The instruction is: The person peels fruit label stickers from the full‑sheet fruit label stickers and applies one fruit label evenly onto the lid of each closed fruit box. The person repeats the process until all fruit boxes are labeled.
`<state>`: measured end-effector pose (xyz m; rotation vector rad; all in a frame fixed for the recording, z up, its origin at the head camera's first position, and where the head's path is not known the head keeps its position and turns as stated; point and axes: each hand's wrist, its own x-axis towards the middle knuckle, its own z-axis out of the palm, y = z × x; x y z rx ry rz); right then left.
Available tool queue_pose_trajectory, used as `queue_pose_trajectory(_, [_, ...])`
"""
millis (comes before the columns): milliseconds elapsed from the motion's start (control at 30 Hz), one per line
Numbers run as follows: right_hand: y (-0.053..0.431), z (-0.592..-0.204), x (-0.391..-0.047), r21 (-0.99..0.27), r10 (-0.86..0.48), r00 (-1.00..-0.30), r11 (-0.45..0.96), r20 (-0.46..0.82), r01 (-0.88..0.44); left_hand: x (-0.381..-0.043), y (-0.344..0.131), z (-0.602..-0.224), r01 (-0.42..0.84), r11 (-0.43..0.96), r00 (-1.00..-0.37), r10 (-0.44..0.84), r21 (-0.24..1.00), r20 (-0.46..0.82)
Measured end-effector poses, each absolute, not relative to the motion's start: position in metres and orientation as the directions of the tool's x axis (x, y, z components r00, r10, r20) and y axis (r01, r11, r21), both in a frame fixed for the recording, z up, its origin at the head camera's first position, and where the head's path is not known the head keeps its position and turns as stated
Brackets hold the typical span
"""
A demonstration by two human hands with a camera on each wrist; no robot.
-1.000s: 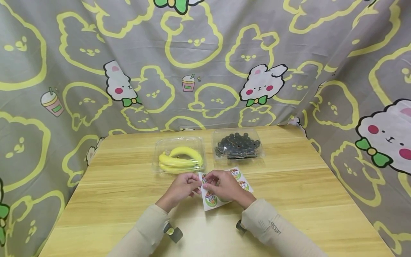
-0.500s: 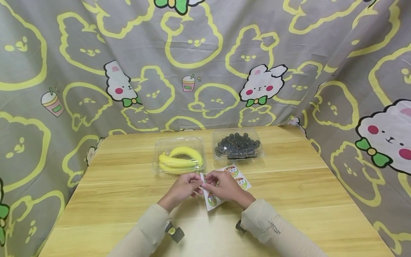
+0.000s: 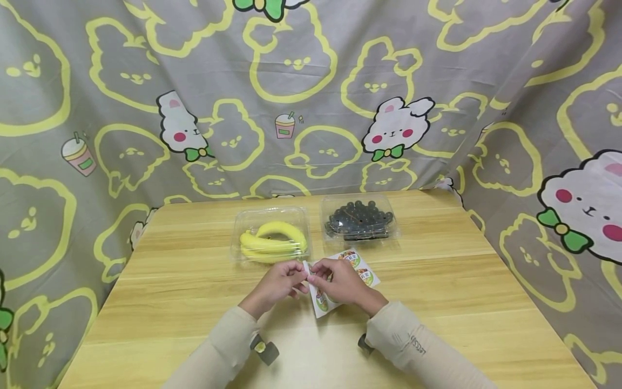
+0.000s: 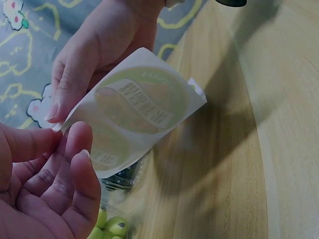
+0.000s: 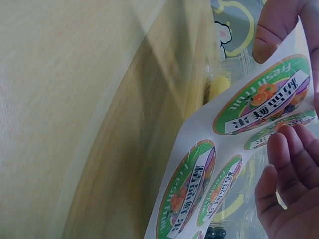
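A white sheet of round fruit stickers [image 3: 323,303] is held between both hands, tilted above the table. My left hand [image 3: 278,282] pinches its left edge between thumb and index finger, the other fingers loosely bent. My right hand [image 3: 342,281] pinches the same edge close beside it, its thumb near the left fingertips, and covers part of the sheet. In the right wrist view the sticker sheet [image 5: 205,133] shows green ovals printed "Fresh Fruit". The left wrist view catches the pale back of the sheet [image 4: 145,127]. Whether a sticker is lifting is hard to tell.
Behind the hands stands a clear plastic box [image 3: 241,219] with yellow bananas [image 3: 274,243] inside. Right of it, another clear box [image 3: 335,201] contains dark grapes [image 3: 359,219]. Both rest on a wooden table [image 3: 437,302], backed by a patterned curtain [image 3: 311,70].
The sheet has tilted and its left edge has turned up, so less of the near sticker shows. Both hands stay almost in place, shifting very slightly right. The boxes have not moved.
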<state>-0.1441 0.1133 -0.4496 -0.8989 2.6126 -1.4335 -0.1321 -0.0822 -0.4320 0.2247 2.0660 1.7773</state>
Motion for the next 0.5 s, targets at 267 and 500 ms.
queue_pose_trajectory(267, [0.1138, -0.4503, -0.1448, -0.782, -0.5, -0.827, 0.396, 0.255, -0.481, -0.1326, -0.0807, -0.4315, -0.143, 0.174, -0.904, 0.378, 0.974, -0.2])
queue_pose_trajectory(500, [0.1144, -0.4507, -0.1442, -0.798, -0.496, -0.832, 0.38, 0.251, -0.467, -0.1333, -0.0806, -0.4343, -0.148, 0.173, -0.906, 0.37, 0.974, -0.203])
